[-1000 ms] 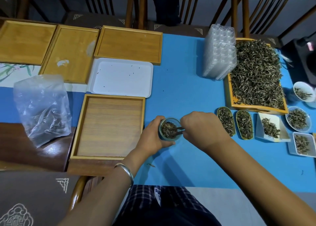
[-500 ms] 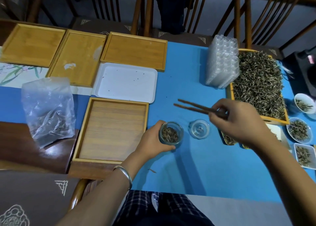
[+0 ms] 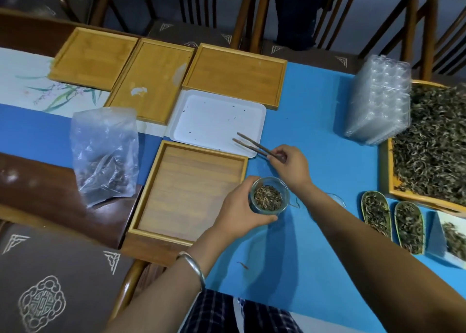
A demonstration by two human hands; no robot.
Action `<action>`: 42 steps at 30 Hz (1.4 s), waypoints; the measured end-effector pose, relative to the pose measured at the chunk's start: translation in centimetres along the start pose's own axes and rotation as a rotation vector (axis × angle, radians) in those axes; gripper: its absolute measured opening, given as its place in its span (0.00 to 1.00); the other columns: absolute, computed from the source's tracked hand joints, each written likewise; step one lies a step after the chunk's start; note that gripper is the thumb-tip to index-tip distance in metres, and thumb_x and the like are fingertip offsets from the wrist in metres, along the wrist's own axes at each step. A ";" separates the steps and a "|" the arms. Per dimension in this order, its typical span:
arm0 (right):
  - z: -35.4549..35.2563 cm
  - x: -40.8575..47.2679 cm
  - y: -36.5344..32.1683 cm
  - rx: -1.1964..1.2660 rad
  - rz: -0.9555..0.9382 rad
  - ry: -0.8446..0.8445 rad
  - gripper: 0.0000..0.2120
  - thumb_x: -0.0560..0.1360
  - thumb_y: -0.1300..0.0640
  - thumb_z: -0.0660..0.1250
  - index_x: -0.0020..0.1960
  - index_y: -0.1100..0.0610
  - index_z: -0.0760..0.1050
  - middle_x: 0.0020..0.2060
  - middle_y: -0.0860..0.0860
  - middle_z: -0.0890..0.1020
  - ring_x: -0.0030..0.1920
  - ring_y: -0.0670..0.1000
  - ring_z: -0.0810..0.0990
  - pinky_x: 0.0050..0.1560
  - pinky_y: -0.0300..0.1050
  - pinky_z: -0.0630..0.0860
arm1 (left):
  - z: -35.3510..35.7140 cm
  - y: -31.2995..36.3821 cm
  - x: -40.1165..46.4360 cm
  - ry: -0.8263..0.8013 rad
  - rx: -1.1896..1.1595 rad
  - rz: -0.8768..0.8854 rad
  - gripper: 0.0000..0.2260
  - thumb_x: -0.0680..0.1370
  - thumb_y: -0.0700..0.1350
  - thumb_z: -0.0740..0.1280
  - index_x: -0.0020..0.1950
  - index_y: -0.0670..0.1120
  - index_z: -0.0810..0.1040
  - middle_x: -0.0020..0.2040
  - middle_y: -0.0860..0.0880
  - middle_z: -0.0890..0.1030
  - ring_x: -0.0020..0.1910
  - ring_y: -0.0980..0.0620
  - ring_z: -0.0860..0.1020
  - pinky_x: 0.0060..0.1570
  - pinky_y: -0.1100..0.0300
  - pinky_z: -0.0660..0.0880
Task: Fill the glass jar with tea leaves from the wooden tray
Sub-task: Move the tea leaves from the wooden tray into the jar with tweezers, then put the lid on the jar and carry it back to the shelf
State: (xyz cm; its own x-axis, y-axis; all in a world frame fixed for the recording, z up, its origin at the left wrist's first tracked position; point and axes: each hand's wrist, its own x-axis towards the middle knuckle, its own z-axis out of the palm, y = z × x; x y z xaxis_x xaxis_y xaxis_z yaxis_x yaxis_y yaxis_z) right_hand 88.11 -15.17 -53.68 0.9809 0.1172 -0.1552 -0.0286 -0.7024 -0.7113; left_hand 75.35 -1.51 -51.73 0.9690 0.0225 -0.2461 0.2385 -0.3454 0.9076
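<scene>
So the left hand (image 3: 240, 210) is wrapped around the glass jar (image 3: 269, 195) of tea leaves on the blue table (image 3: 315, 135), while the right hand (image 3: 290, 166) pinches wooden tongs (image 3: 252, 147) over the white tray's (image 3: 216, 120) corner, well away from the leaf-filled wooden tray (image 3: 393, 188) on the right.

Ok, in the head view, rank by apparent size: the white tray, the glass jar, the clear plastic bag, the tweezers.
Largest to smallest as they look:
1. white tray and clear plastic bag: too alike to rank, and the bag is crumpled
2. tweezers, long but thin
3. glass jar, though the left hand partly covers it
</scene>
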 end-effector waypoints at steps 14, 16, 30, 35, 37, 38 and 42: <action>-1.4 1.8 2.5 -0.139 -0.105 -0.155 0.16 0.75 0.49 0.69 0.58 0.58 0.77 0.47 0.54 0.77 0.47 0.49 0.76 0.50 0.41 0.69 | -0.3 -1.2 0.3 -0.036 0.025 -0.008 0.32 0.59 0.50 0.81 0.57 0.63 0.70 0.53 0.64 0.79 0.51 0.65 0.78 0.50 0.63 0.76; -4.5 1.3 3.5 -0.161 -0.120 -0.052 0.16 0.76 0.50 0.67 0.58 0.59 0.77 0.48 0.56 0.79 0.50 0.53 0.78 0.51 0.42 0.70 | -0.3 -1.4 0.3 -0.045 0.022 -0.003 0.32 0.59 0.49 0.81 0.57 0.63 0.71 0.53 0.65 0.79 0.52 0.66 0.78 0.50 0.64 0.77; -8.5 -9.0 8.7 -0.781 -0.018 -0.357 0.36 0.67 0.39 0.68 0.71 0.47 0.60 0.56 0.54 0.70 0.55 0.58 0.75 0.38 0.48 0.76 | 1.3 -0.8 -0.6 -0.075 -0.003 -0.024 0.33 0.61 0.45 0.82 0.54 0.68 0.70 0.52 0.72 0.76 0.52 0.71 0.76 0.46 0.77 0.72; -8.5 -9.8 8.7 -0.417 0.177 -0.200 0.26 0.60 0.43 0.71 0.53 0.48 0.64 0.42 0.48 0.72 0.39 0.52 0.77 0.32 0.45 0.72 | 1.2 -0.8 -0.6 -0.093 0.010 -0.033 0.35 0.61 0.46 0.83 0.53 0.73 0.68 0.52 0.74 0.75 0.52 0.73 0.75 0.44 0.79 0.70; -8.5 -10.5 8.4 -0.003 0.316 -0.045 0.23 0.59 0.48 0.73 0.48 0.50 0.64 0.38 0.48 0.75 0.33 0.48 0.75 0.30 0.43 0.72 | 1.3 -0.7 -0.6 -0.090 0.018 -0.034 0.35 0.60 0.47 0.83 0.53 0.74 0.67 0.53 0.74 0.75 0.53 0.74 0.74 0.45 0.79 0.70; -8.3 -10.8 8.1 0.204 0.368 0.017 0.22 0.60 0.51 0.74 0.47 0.51 0.64 0.37 0.50 0.75 0.32 0.48 0.73 0.31 0.42 0.72 | 1.3 -0.7 -0.7 -0.085 0.021 -0.032 0.35 0.61 0.47 0.82 0.53 0.74 0.67 0.53 0.74 0.75 0.53 0.74 0.74 0.46 0.79 0.70; -7.8 -11.4 5.6 0.789 0.552 0.162 0.18 0.66 0.59 0.77 0.46 0.53 0.68 0.44 0.57 0.77 0.41 0.53 0.79 0.44 0.54 0.80 | 1.4 -0.9 -0.8 -0.075 0.025 -0.029 0.33 0.61 0.48 0.82 0.54 0.72 0.67 0.53 0.71 0.76 0.53 0.73 0.74 0.47 0.78 0.71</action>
State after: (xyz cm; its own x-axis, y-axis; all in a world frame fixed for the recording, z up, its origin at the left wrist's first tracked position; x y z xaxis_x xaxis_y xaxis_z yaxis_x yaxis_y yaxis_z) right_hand 78.26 -25.94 -50.52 0.8036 -0.2265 -0.5503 -0.5548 0.0495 -0.8305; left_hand 74.32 -2.54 -52.79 0.9539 -0.0372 -0.2977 0.2638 -0.3690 0.8912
